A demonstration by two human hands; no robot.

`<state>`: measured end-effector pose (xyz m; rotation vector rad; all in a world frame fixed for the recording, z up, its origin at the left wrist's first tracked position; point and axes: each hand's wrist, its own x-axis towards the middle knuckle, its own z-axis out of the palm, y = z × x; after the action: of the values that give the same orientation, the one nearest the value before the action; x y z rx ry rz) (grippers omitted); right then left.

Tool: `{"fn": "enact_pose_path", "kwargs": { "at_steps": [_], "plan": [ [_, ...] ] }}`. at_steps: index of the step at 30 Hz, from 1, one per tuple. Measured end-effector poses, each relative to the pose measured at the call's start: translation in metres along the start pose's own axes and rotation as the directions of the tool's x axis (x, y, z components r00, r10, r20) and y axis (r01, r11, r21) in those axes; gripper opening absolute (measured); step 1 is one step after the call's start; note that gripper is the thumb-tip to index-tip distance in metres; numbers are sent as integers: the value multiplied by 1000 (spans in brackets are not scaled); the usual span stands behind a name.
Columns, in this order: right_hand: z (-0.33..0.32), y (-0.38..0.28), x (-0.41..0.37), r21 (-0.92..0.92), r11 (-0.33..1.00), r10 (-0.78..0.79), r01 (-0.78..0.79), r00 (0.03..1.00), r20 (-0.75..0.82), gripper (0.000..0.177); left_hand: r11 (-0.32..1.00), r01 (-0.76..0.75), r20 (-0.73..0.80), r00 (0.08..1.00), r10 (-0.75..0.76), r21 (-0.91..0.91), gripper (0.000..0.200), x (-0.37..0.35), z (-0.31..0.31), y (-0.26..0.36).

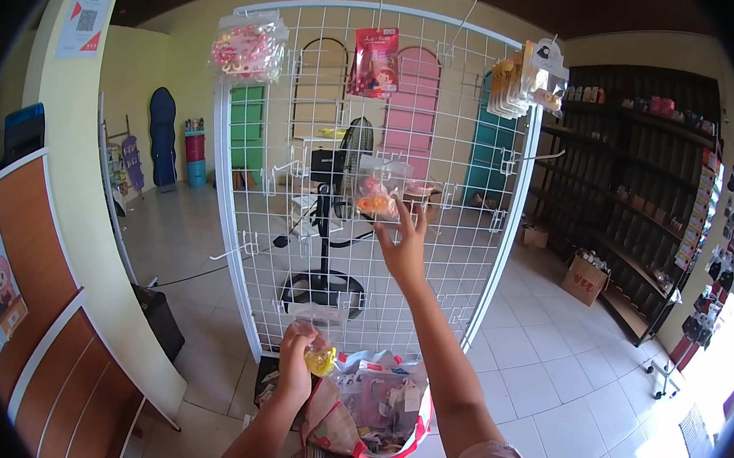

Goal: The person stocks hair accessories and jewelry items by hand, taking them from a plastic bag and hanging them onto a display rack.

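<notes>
A white wire grid panel (297,250) in a pale frame stands in front of me. A small clear packet (377,202) with pink and orange items hangs at its middle. My right hand (404,247) is raised to it, fingers spread, with the fingertips right at the packet's lower right edge. Lower down, my left hand (296,358) has its fingers closed round another clear packet (321,360), which holds something yellow. Just below and right of that hand is an open bag (328,422) with a red and white rim, filled with packaged goods.
Pink bead packets (248,46), a red packet (375,62) and a row of carded packets (509,86) hang along the grid's top. Bare hooks (236,248) stick out. Behind it stands a black fan (327,226). Dark shelves (626,171) line the right; a wooden counter (34,240) is left.
</notes>
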<state>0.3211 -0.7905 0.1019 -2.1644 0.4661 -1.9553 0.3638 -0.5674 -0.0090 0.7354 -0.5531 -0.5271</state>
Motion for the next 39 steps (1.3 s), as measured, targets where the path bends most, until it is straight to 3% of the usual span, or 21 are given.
{"fn": "enact_pose_path", "kwargs": {
  "at_steps": [1,3,5,8,9,10,11,13,14,15,16,18,21,23,26,27,30,34,37,39],
  "plan": [
    [-4,-6,-14,-71,997,-13,12,1000,-10,51,998,-33,18,999,32,45,9,1,-1,2],
    [-23,-32,-43,293,920,167,-259,938,305,48,991,-90,-41,995,94,95,10,5,-1,3],
    [-36,-52,-65,441,628,180,-641,671,719,36,985,-128,-31,991,132,115,14,12,-3,3],
    [-41,-69,-71,323,772,101,-547,608,787,24,970,-178,-24,983,184,165,16,15,5,7],
    [-38,-70,-68,365,796,95,-483,696,712,21,976,-181,11,983,181,122,22,17,3,3],
    [-46,-77,-54,349,827,99,-442,724,682,19,972,-174,23,985,173,159,24,15,5,5],
    [-45,-74,-46,452,819,65,-353,840,539,19,966,-172,36,985,169,194,26,13,10,11],
    [-52,-65,-19,400,868,119,-293,906,405,19,940,-187,140,978,152,285,35,8,15,18],
    [-57,-67,-6,539,762,193,-359,921,339,19,938,-167,169,978,119,303,35,8,12,14],
    [-62,-69,9,611,729,203,-308,950,237,23,936,-148,198,976,86,321,35,8,5,4],
    [-65,-67,22,630,732,191,-261,965,178,23,932,-129,227,972,52,339,36,7,-3,-6],
    [-69,-66,43,626,752,194,-205,977,88,22,923,30,295,943,-153,383,36,2,-21,-29],
    [-71,-66,64,570,797,201,-199,978,61,21,856,116,396,850,-348,504,37,-6,-49,-79],
    [-67,-65,71,562,807,203,-184,979,29,21,765,78,428,790,-438,639,39,-21,-56,-99],
    [-61,-61,78,505,846,204,-168,979,-16,22,601,-145,496,728,-473,786,36,-40,-68,-120],
    [-60,-60,78,492,855,211,-166,977,-36,22,464,-229,475,703,-529,856,33,-44,-66,-116],
    [-59,-57,78,480,861,229,-168,971,-71,22,211,-493,509,616,-601,844,36,-53,-82,-134],
    [-64,-56,73,524,830,248,-189,968,-45,21,-12,-616,453,592,-666,788,40,-67,-114,-153],
    [-70,-53,71,545,814,244,-201,970,-6,21,-107,-666,429,586,-688,738,44,-71,-121,-148],
    [-71,-53,71,554,805,257,-214,966,0,22,-80,-652,426,578,-696,754,45,-74,-123,-147]
  ]
}}
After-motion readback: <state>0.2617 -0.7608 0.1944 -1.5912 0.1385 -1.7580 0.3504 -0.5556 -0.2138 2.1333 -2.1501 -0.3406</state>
